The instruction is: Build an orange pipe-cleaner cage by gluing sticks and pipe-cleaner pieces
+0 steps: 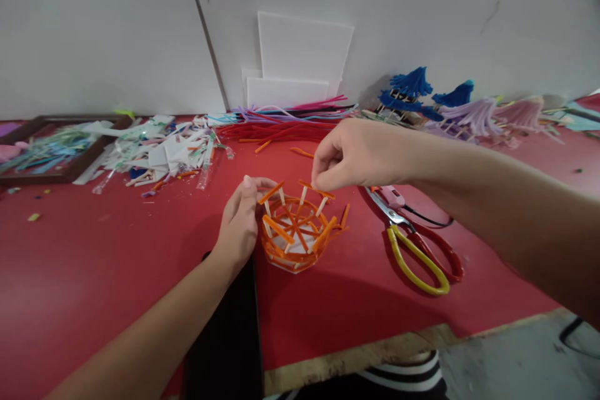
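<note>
A small round frame [293, 257] of orange pipe cleaners and short pale sticks stands on a white base on the red table. My left hand [239, 222] is closed against its left side, thumb up, with some fingers hidden behind it. From above, my right hand [347, 153] pinches a short orange pipe cleaner piece [323, 192] at the tops of the sticks on the far right side. Similar orange strips cap other stick pairs around the rim. Loose orange bits [345, 217] stick out beside the frame on the right.
Scissors [397, 219] with yellow and red handles lie right, beside a pink device [392, 196] with a black cable. Pipe cleaners [281, 131] are piled behind. Blue-roofed models [412, 82] stand back right. Scraps [164, 153] and a framed tray [79, 169] lie left. A black flat object [229, 331] is in front.
</note>
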Demonstrator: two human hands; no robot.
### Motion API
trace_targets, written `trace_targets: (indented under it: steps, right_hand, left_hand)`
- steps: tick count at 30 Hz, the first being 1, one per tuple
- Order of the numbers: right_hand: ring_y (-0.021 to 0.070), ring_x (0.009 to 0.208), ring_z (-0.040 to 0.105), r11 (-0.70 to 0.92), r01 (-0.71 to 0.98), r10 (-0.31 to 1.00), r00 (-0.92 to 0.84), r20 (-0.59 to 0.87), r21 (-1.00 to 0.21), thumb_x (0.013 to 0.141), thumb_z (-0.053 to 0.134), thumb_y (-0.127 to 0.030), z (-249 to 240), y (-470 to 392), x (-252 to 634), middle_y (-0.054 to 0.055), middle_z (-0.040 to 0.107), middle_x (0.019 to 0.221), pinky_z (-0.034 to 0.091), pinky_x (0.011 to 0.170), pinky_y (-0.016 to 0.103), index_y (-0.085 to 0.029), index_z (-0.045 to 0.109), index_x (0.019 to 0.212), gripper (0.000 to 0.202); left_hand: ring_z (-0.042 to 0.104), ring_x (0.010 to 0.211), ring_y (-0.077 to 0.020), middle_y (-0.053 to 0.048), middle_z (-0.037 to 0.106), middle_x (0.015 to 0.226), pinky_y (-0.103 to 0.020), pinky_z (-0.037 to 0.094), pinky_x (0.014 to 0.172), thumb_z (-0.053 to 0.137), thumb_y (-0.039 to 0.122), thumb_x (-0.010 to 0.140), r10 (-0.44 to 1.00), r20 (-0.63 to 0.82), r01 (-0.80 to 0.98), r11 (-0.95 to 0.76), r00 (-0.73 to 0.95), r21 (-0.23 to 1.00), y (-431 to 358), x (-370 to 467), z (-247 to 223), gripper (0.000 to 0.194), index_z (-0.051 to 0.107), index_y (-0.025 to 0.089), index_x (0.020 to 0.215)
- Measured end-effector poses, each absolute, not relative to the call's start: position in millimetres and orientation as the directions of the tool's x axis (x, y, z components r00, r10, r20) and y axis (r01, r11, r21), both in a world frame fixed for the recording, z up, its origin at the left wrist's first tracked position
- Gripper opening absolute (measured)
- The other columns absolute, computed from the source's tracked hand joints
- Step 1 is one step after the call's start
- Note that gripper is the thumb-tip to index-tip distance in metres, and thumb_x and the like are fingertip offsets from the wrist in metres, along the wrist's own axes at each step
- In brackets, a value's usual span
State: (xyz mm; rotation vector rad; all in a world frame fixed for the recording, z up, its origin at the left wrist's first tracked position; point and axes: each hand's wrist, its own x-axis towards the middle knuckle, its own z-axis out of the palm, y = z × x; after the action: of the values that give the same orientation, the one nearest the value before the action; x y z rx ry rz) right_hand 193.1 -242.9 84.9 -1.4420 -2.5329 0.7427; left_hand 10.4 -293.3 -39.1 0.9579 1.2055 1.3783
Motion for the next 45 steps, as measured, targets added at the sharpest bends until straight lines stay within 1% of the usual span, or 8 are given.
trace_targets:
  steps: [5, 10, 16, 23, 31, 36, 42, 45]
  right_hand:
    - [0.0066, 0.043, 0.041, 0.423, 0.789, 0.837, -0.529, -0.142, -0.446, 0.068, 0.069, -0.027, 86.4, -242.5, 192.3, -0.004, 0.051, 0.045, 0.026, 0.044, 0.024, -0.020, 0.071, 0.056, 0.014]
    - [0.0072, 0.043, 0.041, 0.406, 0.798, 0.842, -0.516, -0.157, -0.446, 0.069, 0.071, -0.026, 88.8, -242.9, 190.1, -0.004, 0.046, 0.044, 0.026, 0.045, 0.025, -0.020, 0.069, 0.054, 0.016]
    - [0.0076, 0.042, 0.040, 0.400, 0.803, 0.842, -0.512, -0.170, -0.441, 0.069, 0.071, -0.028, 89.5, -242.4, 189.6, -0.004, 0.042, 0.043, 0.024, 0.046, 0.026, -0.020, 0.070, 0.055, 0.016]
    - [0.0070, 0.042, 0.040, 0.417, 0.800, 0.836, -0.523, -0.162, -0.432, 0.068, 0.070, -0.026, 89.0, -242.3, 189.0, -0.004, 0.047, 0.044, 0.026, 0.044, 0.025, -0.020, 0.068, 0.054, 0.015]
    - [0.0070, 0.042, 0.039, 0.417, 0.810, 0.828, -0.526, -0.193, -0.413, 0.069, 0.068, -0.027, 88.9, -242.0, 188.5, -0.005, 0.047, 0.045, 0.026, 0.045, 0.027, -0.021, 0.067, 0.055, 0.015]
    - [0.0082, 0.045, 0.040, 0.401, 0.830, 0.830, -0.508, -0.229, -0.387, 0.069, 0.068, -0.028, 90.0, -242.8, 187.0, -0.004, 0.048, 0.048, 0.027, 0.048, 0.027, -0.021, 0.070, 0.060, 0.012]
    - [0.0092, 0.048, 0.039, 0.421, 0.851, 0.815, -0.507, -0.281, -0.315, 0.073, 0.065, -0.032, 96.8, -242.8, 187.4, -0.003, 0.045, 0.051, 0.027, 0.049, 0.028, -0.020, 0.072, 0.070, 0.015]
    - [0.0091, 0.047, 0.040, 0.421, 0.852, 0.820, -0.504, -0.272, -0.311, 0.074, 0.065, -0.034, 99.1, -242.2, 187.9, -0.003, 0.047, 0.051, 0.028, 0.048, 0.028, -0.019, 0.073, 0.072, 0.017]
  left_hand:
    - [0.065, 0.059, -0.0169, -0.003, 0.070, 0.071, -0.024, 0.049, 0.049, 0.064, 0.070, 0.076, 0.986, -0.040, -0.181, 0.011, -0.161, 0.983, -293.2, 10.9, -39.0, 0.052, 0.064, 0.020, 0.085]
    - [0.064, 0.061, -0.0173, -0.003, 0.070, 0.072, -0.025, 0.048, 0.050, 0.063, 0.071, 0.076, 0.986, -0.029, -0.161, 0.003, -0.161, 0.987, -293.3, 10.6, -39.7, 0.053, 0.064, 0.019, 0.085]
    - [0.066, 0.073, -0.0195, -0.004, 0.070, 0.079, -0.026, 0.050, 0.056, 0.061, 0.067, 0.081, 0.984, -0.002, -0.110, -0.018, -0.179, 0.994, -293.3, 9.4, -41.2, 0.048, 0.064, 0.020, 0.086]
    - [0.062, 0.064, -0.0152, -0.001, 0.067, 0.075, -0.025, 0.049, 0.055, 0.064, 0.068, 0.079, 0.984, -0.004, -0.128, -0.019, -0.178, 0.992, -292.4, 10.7, -40.9, 0.048, 0.065, 0.020, 0.085]
    - [0.055, 0.055, -0.0113, 0.000, 0.063, 0.073, -0.021, 0.046, 0.049, 0.065, 0.065, 0.080, 0.986, -0.001, -0.121, -0.020, -0.169, 0.992, -292.7, 11.4, -42.7, 0.046, 0.067, 0.020, 0.087]
    - [0.055, 0.057, -0.0107, 0.000, 0.063, 0.073, -0.020, 0.047, 0.050, 0.060, 0.068, 0.083, 0.987, 0.004, -0.110, -0.022, -0.159, 0.994, -292.5, 10.7, -44.2, 0.050, 0.067, 0.019, 0.088]
    - [0.055, 0.056, -0.0106, 0.000, 0.062, 0.072, -0.021, 0.046, 0.050, 0.063, 0.073, 0.076, 0.989, -0.008, -0.133, -0.012, -0.148, 0.991, -292.7, 10.7, -44.4, 0.057, 0.066, 0.018, 0.089]
    - [0.056, 0.058, -0.0111, 0.001, 0.062, 0.072, -0.022, 0.048, 0.052, 0.065, 0.074, 0.074, 0.989, -0.005, -0.152, -0.017, -0.146, 0.988, -292.0, 10.9, -45.2, 0.057, 0.066, 0.019, 0.089]
